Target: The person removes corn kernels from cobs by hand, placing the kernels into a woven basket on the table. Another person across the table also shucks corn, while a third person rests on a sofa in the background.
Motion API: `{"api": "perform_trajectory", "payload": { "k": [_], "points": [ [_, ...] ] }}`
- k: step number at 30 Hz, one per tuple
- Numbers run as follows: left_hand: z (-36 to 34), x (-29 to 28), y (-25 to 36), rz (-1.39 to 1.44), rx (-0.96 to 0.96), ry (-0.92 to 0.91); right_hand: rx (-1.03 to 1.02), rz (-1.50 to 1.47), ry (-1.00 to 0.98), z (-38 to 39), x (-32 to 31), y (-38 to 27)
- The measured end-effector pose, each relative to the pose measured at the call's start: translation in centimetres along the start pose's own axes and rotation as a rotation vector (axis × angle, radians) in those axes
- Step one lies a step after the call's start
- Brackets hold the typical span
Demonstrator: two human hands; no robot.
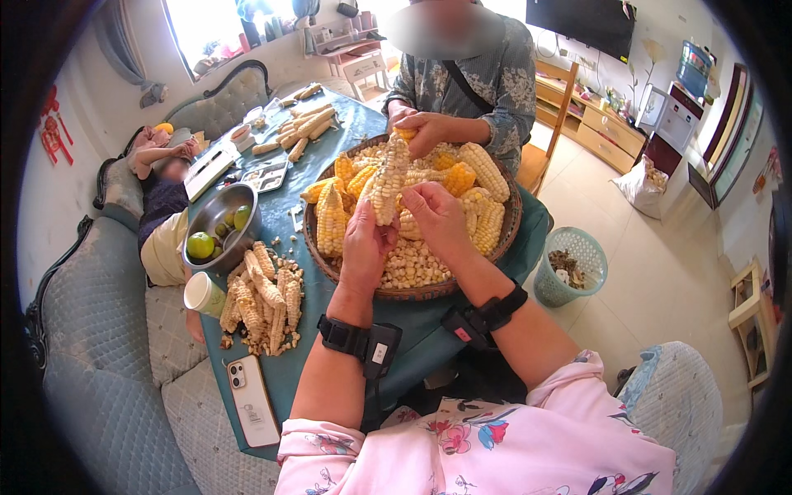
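Observation:
My left hand (364, 246) is wrapped round the lower end of a pale ear of corn (388, 186), which stands nearly upright over a round woven basket (439, 293). My right hand (439, 221) has its fingers curled, their tips against the ear's right side. Loose kernels (417, 264) lie below both hands in the basket. Whole pale and yellow ears surround them, such as a pale ear (485, 171) at the right and a whitish-yellow ear (332, 224) at the left. Across the basket, another person's hands (437, 132) hold a yellow ear.
Stripped cobs (266, 299) are heaped left of the basket, beside a metal bowl (247, 247) with green fruit, a paper cup (204, 294) and a phone (252, 402). More cobs (307, 128) lie farther back. A plastic bin (569, 276) stands right. Someone reclines on the sofa (115, 322).

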State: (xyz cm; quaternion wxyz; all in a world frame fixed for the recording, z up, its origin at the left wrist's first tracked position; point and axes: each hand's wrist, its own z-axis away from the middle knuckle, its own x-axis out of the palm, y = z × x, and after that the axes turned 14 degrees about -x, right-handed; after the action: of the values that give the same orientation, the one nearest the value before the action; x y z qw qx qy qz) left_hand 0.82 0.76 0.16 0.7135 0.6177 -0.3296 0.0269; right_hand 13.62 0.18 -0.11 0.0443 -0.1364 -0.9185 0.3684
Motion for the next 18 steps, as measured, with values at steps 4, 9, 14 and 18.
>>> {"api": "perform_trajectory", "payload": {
  "k": [4, 9, 14, 18],
  "points": [
    [0.2, -0.1, 0.0, -0.024, -0.018, -0.060, 0.220, -0.174, -0.117, 0.0, -0.2, -0.8],
    [0.4, 0.3, 0.1, -0.017, -0.056, -0.117, 0.283, -0.238, -0.151, -0.2, -0.6, -1.9],
    [0.6, 0.5, 0.4, 0.034, -0.107, -0.102, 0.285, -0.291, -0.154, -0.2, -0.5, -1.2],
    [0.3, 0.1, 0.2, 0.067, -0.103, -0.134, 0.355, -0.456, -0.161, -0.1, -0.5, -0.8]
  ]
}}
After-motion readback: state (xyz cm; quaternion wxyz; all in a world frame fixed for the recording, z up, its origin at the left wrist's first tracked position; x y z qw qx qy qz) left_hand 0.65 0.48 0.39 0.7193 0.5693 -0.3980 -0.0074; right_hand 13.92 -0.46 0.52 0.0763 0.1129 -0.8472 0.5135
